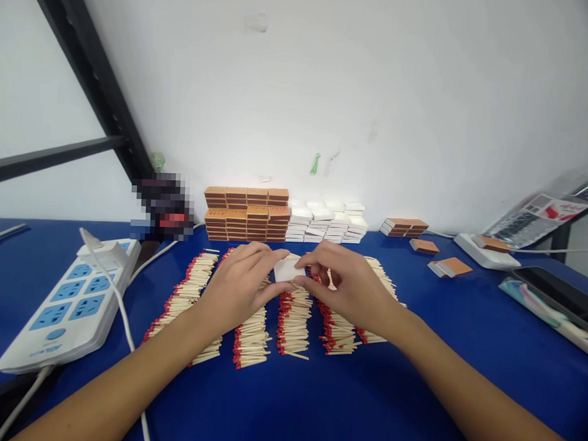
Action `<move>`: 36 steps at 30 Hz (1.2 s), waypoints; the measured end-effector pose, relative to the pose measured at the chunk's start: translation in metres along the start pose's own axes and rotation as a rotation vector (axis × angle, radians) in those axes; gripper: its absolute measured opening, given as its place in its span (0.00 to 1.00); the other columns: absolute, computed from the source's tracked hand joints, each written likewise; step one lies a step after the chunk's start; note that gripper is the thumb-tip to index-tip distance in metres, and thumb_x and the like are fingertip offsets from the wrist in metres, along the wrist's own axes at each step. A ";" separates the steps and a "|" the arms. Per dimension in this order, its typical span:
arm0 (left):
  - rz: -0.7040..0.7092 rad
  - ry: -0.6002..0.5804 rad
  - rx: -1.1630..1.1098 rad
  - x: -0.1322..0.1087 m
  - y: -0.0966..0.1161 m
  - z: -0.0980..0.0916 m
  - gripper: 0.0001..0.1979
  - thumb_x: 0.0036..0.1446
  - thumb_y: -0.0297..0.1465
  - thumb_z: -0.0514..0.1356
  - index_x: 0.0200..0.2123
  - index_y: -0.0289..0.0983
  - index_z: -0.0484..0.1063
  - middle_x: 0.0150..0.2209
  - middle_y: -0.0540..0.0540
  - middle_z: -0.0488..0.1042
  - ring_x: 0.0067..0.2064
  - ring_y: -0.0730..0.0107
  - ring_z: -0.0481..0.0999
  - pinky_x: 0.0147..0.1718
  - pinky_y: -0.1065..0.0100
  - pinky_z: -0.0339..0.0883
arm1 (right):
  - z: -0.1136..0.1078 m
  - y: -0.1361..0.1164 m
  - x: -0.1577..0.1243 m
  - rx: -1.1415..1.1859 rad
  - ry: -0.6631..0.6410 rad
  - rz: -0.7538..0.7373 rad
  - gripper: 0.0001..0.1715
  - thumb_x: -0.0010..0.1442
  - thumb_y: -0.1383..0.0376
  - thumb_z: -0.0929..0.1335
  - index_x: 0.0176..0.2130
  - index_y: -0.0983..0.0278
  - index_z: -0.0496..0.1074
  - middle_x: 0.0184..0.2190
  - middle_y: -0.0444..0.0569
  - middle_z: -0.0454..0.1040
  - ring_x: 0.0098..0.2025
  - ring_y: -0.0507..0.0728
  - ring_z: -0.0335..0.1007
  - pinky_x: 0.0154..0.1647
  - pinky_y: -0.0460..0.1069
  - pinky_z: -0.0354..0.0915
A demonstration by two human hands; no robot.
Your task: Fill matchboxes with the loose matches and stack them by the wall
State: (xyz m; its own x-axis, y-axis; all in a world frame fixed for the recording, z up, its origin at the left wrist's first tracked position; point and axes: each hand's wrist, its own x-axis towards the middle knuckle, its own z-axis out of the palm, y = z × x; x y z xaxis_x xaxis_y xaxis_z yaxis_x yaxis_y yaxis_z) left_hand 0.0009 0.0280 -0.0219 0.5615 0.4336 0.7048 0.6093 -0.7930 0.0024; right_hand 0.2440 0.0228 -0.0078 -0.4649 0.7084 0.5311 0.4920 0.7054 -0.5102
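Between both hands, above the rows of matches, is a small white matchbox tray. My left hand pinches its left end with thumb and fingers. At the other end, the thumb and fingertips of my right hand close on it. Whether anything lies inside the tray cannot be made out. Beneath the hands, red-tipped matches lie in several rows on the blue table. Behind them stand stacked brown matchboxes, with a pile of white trays beside them.
A white power strip with a cable sits at the left. On the right are loose matchboxes, a half-open matchbox, a white adapter block, a phone and a plastic package. A wall rises behind.
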 end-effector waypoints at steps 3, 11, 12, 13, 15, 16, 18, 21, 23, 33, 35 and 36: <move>-0.007 0.006 0.030 -0.001 -0.002 0.001 0.27 0.67 0.44 0.65 0.61 0.35 0.69 0.46 0.38 0.82 0.48 0.54 0.81 0.47 0.54 0.77 | 0.007 -0.001 -0.004 -0.093 -0.061 -0.059 0.09 0.73 0.63 0.68 0.42 0.62 0.78 0.37 0.48 0.72 0.34 0.54 0.68 0.36 0.51 0.65; -0.023 0.025 0.008 0.001 -0.002 -0.005 0.28 0.66 0.42 0.67 0.63 0.35 0.68 0.52 0.36 0.80 0.55 0.50 0.79 0.54 0.50 0.75 | -0.044 0.038 0.015 -0.295 0.087 -0.027 0.13 0.74 0.62 0.65 0.43 0.62 0.79 0.40 0.52 0.75 0.39 0.59 0.73 0.42 0.54 0.68; -0.015 0.029 0.024 0.001 -0.002 -0.006 0.27 0.67 0.41 0.67 0.62 0.34 0.68 0.51 0.36 0.81 0.53 0.50 0.79 0.54 0.50 0.76 | -0.059 0.052 0.018 -0.363 0.134 0.025 0.13 0.73 0.62 0.65 0.42 0.62 0.79 0.40 0.53 0.76 0.38 0.59 0.74 0.41 0.55 0.68; -0.007 0.033 0.041 0.001 -0.003 -0.006 0.26 0.67 0.40 0.66 0.62 0.34 0.68 0.50 0.36 0.81 0.52 0.50 0.80 0.53 0.49 0.76 | -0.072 0.067 0.020 -0.434 0.166 0.075 0.13 0.72 0.61 0.66 0.41 0.62 0.79 0.39 0.53 0.76 0.38 0.60 0.74 0.41 0.56 0.67; 0.013 0.041 0.067 0.001 -0.004 -0.006 0.24 0.68 0.39 0.66 0.61 0.33 0.69 0.47 0.36 0.81 0.51 0.50 0.80 0.51 0.50 0.76 | -0.094 0.099 0.021 -0.555 0.203 0.174 0.13 0.70 0.60 0.66 0.39 0.61 0.79 0.38 0.54 0.76 0.37 0.62 0.73 0.40 0.57 0.66; 0.021 0.044 0.075 0.001 -0.005 -0.006 0.23 0.68 0.39 0.65 0.60 0.33 0.70 0.46 0.36 0.81 0.50 0.50 0.80 0.51 0.50 0.76 | -0.102 0.114 0.019 -0.588 0.202 0.212 0.14 0.69 0.60 0.65 0.39 0.61 0.79 0.38 0.54 0.76 0.37 0.62 0.73 0.40 0.57 0.66; 0.030 0.042 0.086 0.001 -0.006 -0.005 0.21 0.68 0.38 0.65 0.58 0.33 0.71 0.45 0.36 0.81 0.50 0.50 0.80 0.50 0.50 0.77 | -0.108 0.138 0.014 -0.606 0.185 0.267 0.14 0.69 0.59 0.65 0.39 0.61 0.79 0.38 0.54 0.77 0.37 0.63 0.73 0.40 0.57 0.66; 0.036 0.032 0.095 -0.001 -0.006 -0.004 0.20 0.68 0.37 0.65 0.58 0.33 0.71 0.45 0.37 0.81 0.50 0.50 0.79 0.50 0.50 0.76 | -0.104 0.157 0.007 -0.597 0.168 0.284 0.15 0.69 0.59 0.64 0.40 0.60 0.80 0.38 0.54 0.78 0.39 0.63 0.74 0.41 0.57 0.65; 0.038 0.024 0.100 -0.001 -0.006 -0.003 0.20 0.68 0.37 0.65 0.58 0.33 0.71 0.46 0.37 0.81 0.50 0.51 0.79 0.51 0.50 0.76 | -0.100 0.159 0.005 -0.578 0.173 0.272 0.15 0.70 0.58 0.64 0.40 0.61 0.79 0.39 0.55 0.78 0.40 0.63 0.75 0.42 0.56 0.65; 0.026 -0.008 0.092 -0.002 -0.005 -0.003 0.18 0.70 0.38 0.63 0.57 0.35 0.71 0.45 0.38 0.82 0.51 0.52 0.80 0.50 0.50 0.76 | -0.091 0.156 0.008 -0.476 0.184 0.263 0.15 0.69 0.56 0.66 0.42 0.61 0.80 0.40 0.54 0.79 0.35 0.60 0.73 0.42 0.56 0.66; 0.025 -0.012 0.088 -0.002 -0.005 -0.003 0.18 0.70 0.38 0.63 0.57 0.35 0.71 0.45 0.38 0.82 0.51 0.52 0.80 0.50 0.50 0.76 | -0.090 0.156 0.008 -0.462 0.187 0.246 0.16 0.69 0.55 0.66 0.43 0.61 0.80 0.40 0.53 0.78 0.34 0.60 0.73 0.41 0.56 0.66; 0.024 -0.014 0.086 -0.002 -0.005 -0.003 0.18 0.70 0.38 0.63 0.57 0.35 0.71 0.46 0.38 0.82 0.51 0.51 0.80 0.50 0.50 0.76 | -0.090 0.156 0.007 -0.461 0.187 0.245 0.16 0.69 0.55 0.66 0.44 0.61 0.80 0.40 0.53 0.78 0.34 0.60 0.73 0.41 0.56 0.66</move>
State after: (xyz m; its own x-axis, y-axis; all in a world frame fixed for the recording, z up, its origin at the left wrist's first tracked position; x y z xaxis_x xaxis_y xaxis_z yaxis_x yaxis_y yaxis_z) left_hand -0.0053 0.0294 -0.0212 0.5838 0.4214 0.6940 0.6411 -0.7638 -0.0755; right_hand 0.3833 0.1359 -0.0230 -0.1786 0.8044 0.5666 0.8599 0.4075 -0.3074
